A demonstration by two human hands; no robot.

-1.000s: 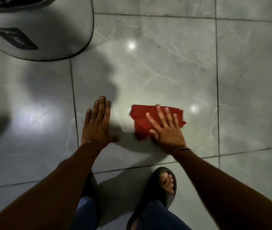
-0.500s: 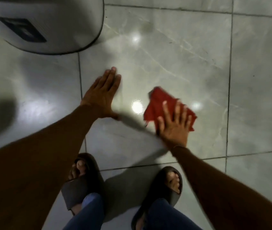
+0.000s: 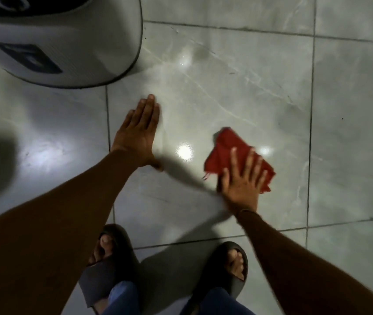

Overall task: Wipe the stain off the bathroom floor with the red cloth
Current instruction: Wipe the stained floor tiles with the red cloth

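You are mid-wipe: your right hand (image 3: 241,180) presses the red cloth (image 3: 231,151) flat, fingers spread; left hand (image 3: 136,135) braces open beside it; next, sweep across the floor (image 3: 226,92)

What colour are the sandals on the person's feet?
Dark grey, nearly black, both sandals alike; the head view shows them at the bottom of the picture.
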